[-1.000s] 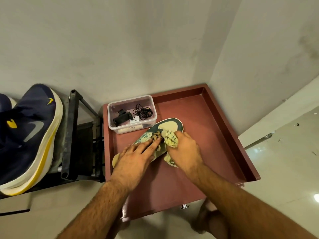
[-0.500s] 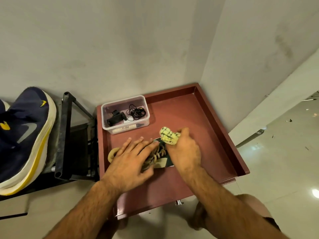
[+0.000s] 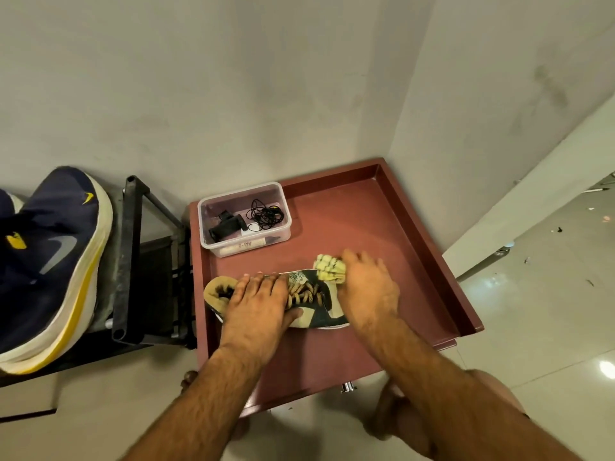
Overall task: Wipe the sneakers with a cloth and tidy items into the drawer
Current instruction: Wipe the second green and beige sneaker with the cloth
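1. Since a second ago the small sneaker (image 3: 301, 299) has turned from a slant to lie nearly crosswise in the drawer (image 3: 416, 234), and the cloth (image 3: 329, 267) has moved out past its toe end.
2. Far left, a navy running shoe (image 3: 56, 257) leans on a black metal rack (image 3: 128, 261), apart from the drawer and, by my guess, next in line for wiping.
3. At the drawer's back left corner sits a clear plastic box (image 3: 213, 207) holding a tangled black cord (image 3: 266, 216) and a small black gadget (image 3: 226, 224).
4. The left hand (image 3: 258, 311) lies flat over the sneaker's heel half, fingers straight and close together, thumb tucked along the near side.
5. The right hand (image 3: 367, 291) sits at the toe, fingers curled round the bunched yellow-white cloth, which pokes out beyond the knuckles.
6. To wipe well, I judge the left hand should keep steady downward pressure so the shoe cannot skid, while the cloth works in short strokes along the toe and sole edge, refolded when soiled.
7. The laces (image 3: 304, 294) could catch the cloth, so stroke alongside them.
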